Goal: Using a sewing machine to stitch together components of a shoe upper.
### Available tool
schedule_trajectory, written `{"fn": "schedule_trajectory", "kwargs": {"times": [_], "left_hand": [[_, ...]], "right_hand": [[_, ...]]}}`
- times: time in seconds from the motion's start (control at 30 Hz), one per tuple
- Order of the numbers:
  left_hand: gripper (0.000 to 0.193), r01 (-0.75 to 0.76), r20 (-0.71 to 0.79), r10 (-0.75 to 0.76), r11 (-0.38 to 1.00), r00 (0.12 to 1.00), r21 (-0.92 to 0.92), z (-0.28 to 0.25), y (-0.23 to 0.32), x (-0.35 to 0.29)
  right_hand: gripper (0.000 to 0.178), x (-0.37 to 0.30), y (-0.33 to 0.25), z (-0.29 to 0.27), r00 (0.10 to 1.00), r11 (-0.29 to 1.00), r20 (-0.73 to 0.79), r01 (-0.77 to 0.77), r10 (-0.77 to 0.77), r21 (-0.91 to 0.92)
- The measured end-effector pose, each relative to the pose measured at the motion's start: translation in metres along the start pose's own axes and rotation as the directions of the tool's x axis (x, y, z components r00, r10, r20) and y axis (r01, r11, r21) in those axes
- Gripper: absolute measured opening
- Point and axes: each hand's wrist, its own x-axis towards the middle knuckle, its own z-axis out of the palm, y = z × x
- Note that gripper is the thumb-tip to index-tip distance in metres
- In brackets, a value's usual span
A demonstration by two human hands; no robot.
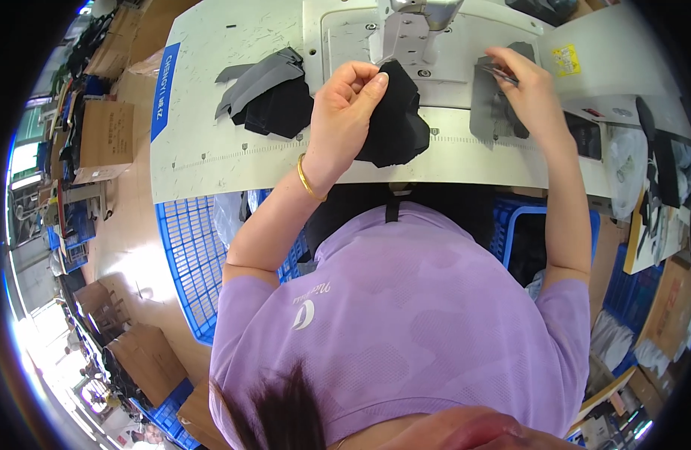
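1. Head view, nearest: a blue basket (184, 259) stands at the left below the table (199, 154), and another blue basket (559, 209) at the right, with dark stuff inside. Whether either holds finished pieces, I cannot tell.
2. Just past the table's near edge, the black cloth (394, 124) is over the tabletop, in front of the machine (407, 46). This is the piece being worked on, and it looks unfinished, since it is not yet put down.
3. At its far left corner, the left hand (347, 105) pinches it between thumb and forefinger.
4. To the right, the right hand (527, 84) is closed around a small metal tool (501, 75), apart from the black cloth, over a grey piece (485, 109) lying flat.
5. Left of the left hand, a loose pile of grey strips (261, 84) and black pieces (281, 112) lies untouched. More work probably remains, though which pieces are done does not show.
6. Farthest, the machine has no cloth visible in it.
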Motion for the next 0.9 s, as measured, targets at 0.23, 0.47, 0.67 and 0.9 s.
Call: {"fn": "schedule_trajectory", "kwargs": {"times": [0.23,0.47,0.67,0.9], "left_hand": [[0.01,-0.145,-0.107,0.155,0.985,0.982,0.099,0.011,0.006,-0.002],[0.012,-0.404,-0.157,0.435,0.893,0.886,0.198,0.039,-0.004,-0.008],[0.02,-0.474,-0.111,0.509,0.847,0.854,0.241,0.031,-0.016,-0.01],[0.02,-0.304,-0.107,0.29,0.938,0.951,-0.167,0.041,-0.001,-0.011]], "right_hand": [[0.012,-0.014,-0.098,-0.047,0.957,0.309,0.231,-0.276,0.175,0.91],[0.01,-0.016,-0.134,0.057,0.815,0.131,0.095,-0.205,0.572,0.97],[0.006,-0.017,-0.135,0.067,0.842,0.361,-0.102,-0.115,0.53,0.925],[0.008,-0.014,-0.136,0.07,0.808,0.367,-0.187,-0.039,0.558,0.929]]}}
